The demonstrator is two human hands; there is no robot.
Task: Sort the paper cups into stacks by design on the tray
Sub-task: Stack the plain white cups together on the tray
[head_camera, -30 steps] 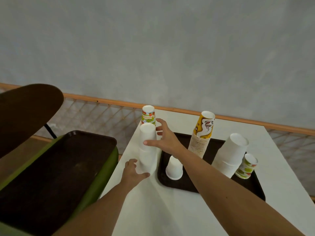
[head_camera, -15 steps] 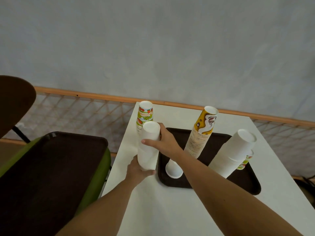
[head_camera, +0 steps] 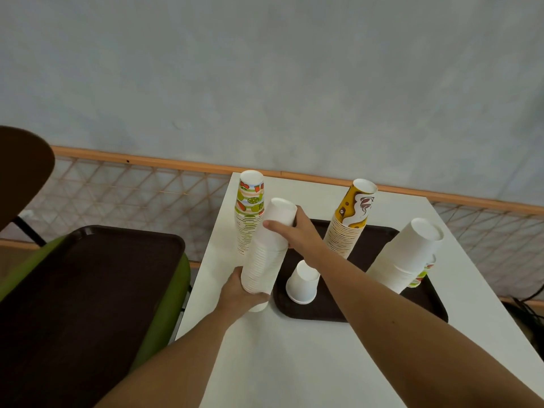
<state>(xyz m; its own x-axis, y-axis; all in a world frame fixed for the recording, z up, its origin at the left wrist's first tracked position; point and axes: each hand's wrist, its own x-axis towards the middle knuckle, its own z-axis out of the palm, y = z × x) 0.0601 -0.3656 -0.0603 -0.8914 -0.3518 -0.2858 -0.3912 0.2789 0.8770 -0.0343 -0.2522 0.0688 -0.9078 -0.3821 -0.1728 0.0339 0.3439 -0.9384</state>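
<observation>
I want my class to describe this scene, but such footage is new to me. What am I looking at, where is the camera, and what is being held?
No machine here: a person works bare-handed, and the single picture comes from a camera on their head, looking down along both arms. The left hand grips the bottom of a tall white cup stack, tilted beside the brown tray; the right hand grips it near the top. On the white table, that tray bears a yellow-print stack, a wide white stack and a small upturned white cup. A fruit-print stack stands off the tray.
</observation>
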